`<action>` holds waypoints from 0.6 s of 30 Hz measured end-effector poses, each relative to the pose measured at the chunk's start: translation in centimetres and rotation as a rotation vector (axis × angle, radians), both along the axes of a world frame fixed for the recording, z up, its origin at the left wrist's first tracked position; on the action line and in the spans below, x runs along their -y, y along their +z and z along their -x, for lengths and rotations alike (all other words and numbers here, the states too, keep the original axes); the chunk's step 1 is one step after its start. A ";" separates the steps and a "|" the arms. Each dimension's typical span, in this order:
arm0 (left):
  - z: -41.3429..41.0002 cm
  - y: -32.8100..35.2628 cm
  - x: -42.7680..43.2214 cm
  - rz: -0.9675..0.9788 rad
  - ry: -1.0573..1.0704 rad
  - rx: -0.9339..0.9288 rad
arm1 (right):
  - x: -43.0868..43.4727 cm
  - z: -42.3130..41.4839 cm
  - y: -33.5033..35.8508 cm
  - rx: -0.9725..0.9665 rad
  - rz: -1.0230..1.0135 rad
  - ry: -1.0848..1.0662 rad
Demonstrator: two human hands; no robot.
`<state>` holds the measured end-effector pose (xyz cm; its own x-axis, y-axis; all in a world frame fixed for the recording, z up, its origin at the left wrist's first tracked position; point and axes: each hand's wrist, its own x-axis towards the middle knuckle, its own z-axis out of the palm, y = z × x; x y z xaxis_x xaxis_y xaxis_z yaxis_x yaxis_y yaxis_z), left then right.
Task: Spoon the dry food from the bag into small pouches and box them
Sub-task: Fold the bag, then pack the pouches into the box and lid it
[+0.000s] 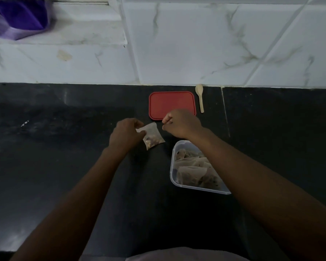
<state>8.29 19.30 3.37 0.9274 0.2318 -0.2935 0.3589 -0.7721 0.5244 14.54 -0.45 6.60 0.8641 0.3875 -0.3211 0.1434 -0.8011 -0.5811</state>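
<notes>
- Two bare hands are held over a black counter, close together but not touching.
- One small pouch is held by the left hand; its upper left corner is pinched between the thumb and curled fingertips, and pale and dark pieces of dry food are seen through its translucent side.
- The pouch is tilted, its lower end resting on or just above the counter; which of the two cannot be told.
- The right hand is placed just right of the pouch, with its fingers curled tightly into the palm. Whether a thin thread is pinched at the fingertips cannot be told.
- A clear plastic box is set on the counter to the lower right of the pouch and is partly covered by the right forearm.
- Several filled pouches are piled inside the box.
- A red lid is laid flat on the counter beyond the hands, and its near edge is overlapped by the right hand.
- A pale wooden spoon is laid just right of the lid, bowl towards the white marbled tile wall.
- A purple cloth is seen on a ledge at the upper left.
</notes>
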 end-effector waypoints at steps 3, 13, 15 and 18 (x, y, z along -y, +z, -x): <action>-0.9 -1.3 -0.5 0.021 0.140 -0.157 | -1.9 -1.3 -1.8 -0.037 0.175 0.066; -1.7 -1.9 0.2 0.403 0.462 -0.152 | -3.4 -2.1 -4.1 -0.392 -0.094 -0.089; -1.7 -1.5 0.1 0.454 0.456 -0.123 | -2.8 -1.8 -3.5 -0.349 -0.148 -0.116; -1.4 -0.2 0.3 0.497 0.350 -0.046 | -1.1 -1.3 -1.6 -0.322 -0.258 -0.150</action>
<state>9.68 18.98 3.17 0.8047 0.3454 -0.4829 0.5781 -0.2706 0.7698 15.87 0.63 4.99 0.7887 0.3679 -0.4925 -0.1851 -0.6218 -0.7610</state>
